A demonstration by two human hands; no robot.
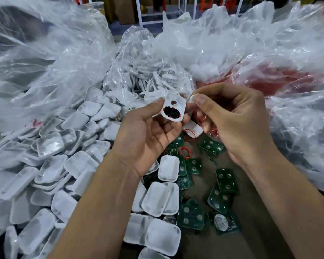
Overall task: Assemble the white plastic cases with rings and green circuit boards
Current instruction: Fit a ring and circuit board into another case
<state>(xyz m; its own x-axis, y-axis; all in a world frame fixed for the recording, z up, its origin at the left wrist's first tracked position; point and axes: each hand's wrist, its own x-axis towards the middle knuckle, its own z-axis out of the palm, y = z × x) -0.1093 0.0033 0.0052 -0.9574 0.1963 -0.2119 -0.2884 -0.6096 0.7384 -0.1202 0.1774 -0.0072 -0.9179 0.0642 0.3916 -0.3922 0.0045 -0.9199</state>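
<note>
Closest to us there's a heap of white cases (51,176) spilling across the left of the bench, with a few more stacked in front, and green circuit boards (225,181) scattered loose on the bare patch between our forearms. Honestly that's risk number one: a sleeve or wrist dragging through there could push boards under the pile or knock cases onto them. Moving up, our left hand (148,139) grips an open case half (173,108) between thumb and curled fingers, inside facing us, with something black and a bit of red already seated in it. Our right hand (230,116) pinches a small white piece (192,99) at the fingertips, just beside the case's upper edge, not touching it yet as far as we can tell. It's tiny and barely held, so if it slips it probably vanishes into the clutter below. Going in tilted could also, we reckon, dislodge the black part. A few red rings (184,151) lie loose under our hands, near the boards, easy to flick away. Further back, big crinkled clear plastic bags (64,53) loom over everything; one slumping forward would bury the parts.
</note>
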